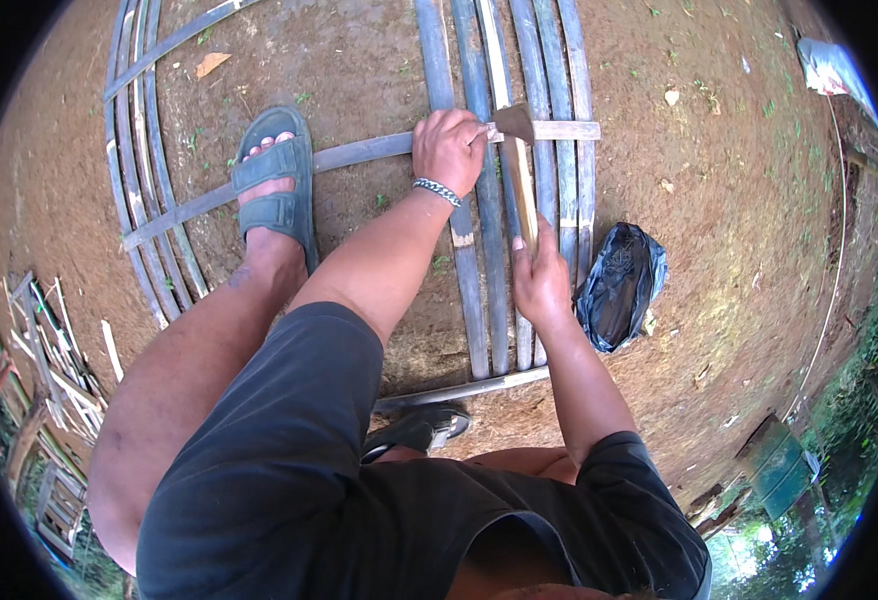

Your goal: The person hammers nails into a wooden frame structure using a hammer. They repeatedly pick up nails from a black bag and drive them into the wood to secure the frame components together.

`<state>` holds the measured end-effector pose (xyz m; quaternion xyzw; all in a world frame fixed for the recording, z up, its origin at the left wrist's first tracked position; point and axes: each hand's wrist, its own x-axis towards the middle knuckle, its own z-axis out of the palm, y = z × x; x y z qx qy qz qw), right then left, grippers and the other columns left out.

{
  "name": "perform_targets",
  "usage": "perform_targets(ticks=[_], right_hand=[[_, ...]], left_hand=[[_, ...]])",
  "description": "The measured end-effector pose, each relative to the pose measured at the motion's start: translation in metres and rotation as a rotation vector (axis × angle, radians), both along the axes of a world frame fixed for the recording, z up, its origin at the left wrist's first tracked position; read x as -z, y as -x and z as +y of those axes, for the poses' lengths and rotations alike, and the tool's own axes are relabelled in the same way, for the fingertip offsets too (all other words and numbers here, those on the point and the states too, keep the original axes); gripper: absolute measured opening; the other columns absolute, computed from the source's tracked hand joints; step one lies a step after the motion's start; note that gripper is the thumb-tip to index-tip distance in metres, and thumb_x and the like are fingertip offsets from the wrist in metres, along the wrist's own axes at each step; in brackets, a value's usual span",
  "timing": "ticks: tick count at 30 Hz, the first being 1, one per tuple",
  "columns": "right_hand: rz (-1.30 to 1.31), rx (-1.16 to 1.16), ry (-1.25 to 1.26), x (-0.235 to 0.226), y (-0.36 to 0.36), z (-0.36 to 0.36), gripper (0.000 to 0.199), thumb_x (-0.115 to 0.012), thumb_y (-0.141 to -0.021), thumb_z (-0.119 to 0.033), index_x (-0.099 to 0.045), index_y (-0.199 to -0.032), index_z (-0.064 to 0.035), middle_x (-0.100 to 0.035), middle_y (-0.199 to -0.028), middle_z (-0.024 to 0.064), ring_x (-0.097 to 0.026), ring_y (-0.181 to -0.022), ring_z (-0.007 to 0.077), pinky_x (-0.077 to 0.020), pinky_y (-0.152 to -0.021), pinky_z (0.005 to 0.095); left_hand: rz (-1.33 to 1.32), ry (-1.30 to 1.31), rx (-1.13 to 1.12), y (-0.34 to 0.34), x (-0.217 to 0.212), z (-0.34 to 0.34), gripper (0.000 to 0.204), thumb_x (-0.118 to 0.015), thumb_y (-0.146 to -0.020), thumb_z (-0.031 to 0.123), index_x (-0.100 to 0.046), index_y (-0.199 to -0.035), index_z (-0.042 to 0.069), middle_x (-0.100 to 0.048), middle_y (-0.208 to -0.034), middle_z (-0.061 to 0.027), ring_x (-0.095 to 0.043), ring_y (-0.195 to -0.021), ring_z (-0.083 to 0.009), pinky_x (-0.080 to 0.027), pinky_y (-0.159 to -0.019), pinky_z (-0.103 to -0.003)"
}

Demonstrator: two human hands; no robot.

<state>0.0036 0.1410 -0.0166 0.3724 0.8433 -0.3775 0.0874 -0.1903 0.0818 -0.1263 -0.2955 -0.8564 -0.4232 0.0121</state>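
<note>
My right hand (542,276) is wrapped round the lower end of a hammer's wooden handle (524,195). The hammer head (515,122) is over the crosswise bamboo slat (364,152), close to the fingertips of my left hand (449,150). That left hand rests where the crosswise slat passes over several long bamboo slats (471,270). Its thumb and forefinger are pinched together beside the hammer head; whatever is between them is too small to make out. A chain bracelet (437,190) circles my left wrist.
An open black plastic bag (621,290) lies right of the slats. My sandalled left foot (274,180) stands on the crosswise slat. More long slats (149,170) run along the left. Split sticks (54,350) are heaped at far left, and a whitish sack (831,70) lies at upper right.
</note>
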Motion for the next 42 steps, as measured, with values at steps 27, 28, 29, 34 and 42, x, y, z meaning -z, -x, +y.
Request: perform_targets(ticks=[27, 28, 29, 34, 42], right_hand=[[-0.113, -0.021, -0.041, -0.005, 0.010, 0.005, 0.055, -0.056, -0.101, -0.016, -0.036, -0.150, -0.0045, -0.067, -0.105, 0.0360, -0.065, -0.097, 0.0555, -0.0527, -0.083, 0.0580], [-0.115, -0.006, -0.034, -0.003, 0.008, 0.007, 0.054, -0.056, -0.101, -0.016, -0.035, -0.150, -0.0046, -0.067, -0.106, 0.0359, -0.065, -0.097, 0.0555, -0.0526, -0.083, 0.0580], [-0.117, 0.008, -0.027, -0.001, 0.006, 0.008, 0.054, -0.056, -0.101, -0.015, -0.035, -0.150, -0.0047, -0.067, -0.107, 0.0357, -0.065, -0.097, 0.0554, -0.0525, -0.083, 0.0581], [0.109, -0.036, -0.147, 0.005, 0.002, 0.003, 0.053, -0.057, -0.100, -0.014, -0.038, -0.148, -0.0041, -0.068, -0.102, 0.0348, -0.066, -0.095, 0.0537, -0.0522, -0.083, 0.0586], [-0.002, 0.064, -0.046, 0.000, 0.007, 0.005, 0.054, -0.056, -0.100, -0.017, -0.039, -0.149, -0.0038, -0.067, -0.102, 0.0359, -0.066, -0.097, 0.0534, -0.0527, -0.085, 0.0563]], left_hand=[[-0.012, -0.010, -0.003, 0.001, -0.001, 0.000, 0.004, -0.073, -0.082, 0.012, -0.074, -0.078, 0.010, -0.071, -0.093, 0.0002, -0.065, -0.094, -0.0221, -0.045, -0.088, -0.039], [-0.006, -0.003, 0.004, 0.001, 0.000, 0.000, 0.004, -0.073, -0.082, 0.012, -0.074, -0.078, 0.010, -0.071, -0.093, 0.0001, -0.065, -0.094, -0.0221, -0.045, -0.089, -0.039], [0.000, 0.004, 0.010, 0.001, 0.000, 0.000, 0.005, -0.073, -0.082, 0.012, -0.074, -0.078, 0.010, -0.071, -0.093, 0.0000, -0.065, -0.094, -0.0221, -0.045, -0.089, -0.039], [-0.011, 0.004, 0.004, 0.001, 0.000, 0.000, 0.002, -0.073, -0.082, 0.012, -0.075, -0.082, 0.011, -0.072, -0.096, 0.0003, -0.066, -0.095, -0.0229, -0.044, -0.089, -0.040], [-0.059, 0.012, 0.001, 0.002, -0.001, -0.001, 0.005, -0.074, -0.083, 0.014, -0.077, -0.086, 0.012, -0.072, -0.097, -0.0007, -0.066, -0.097, -0.0229, -0.044, -0.091, -0.039]])
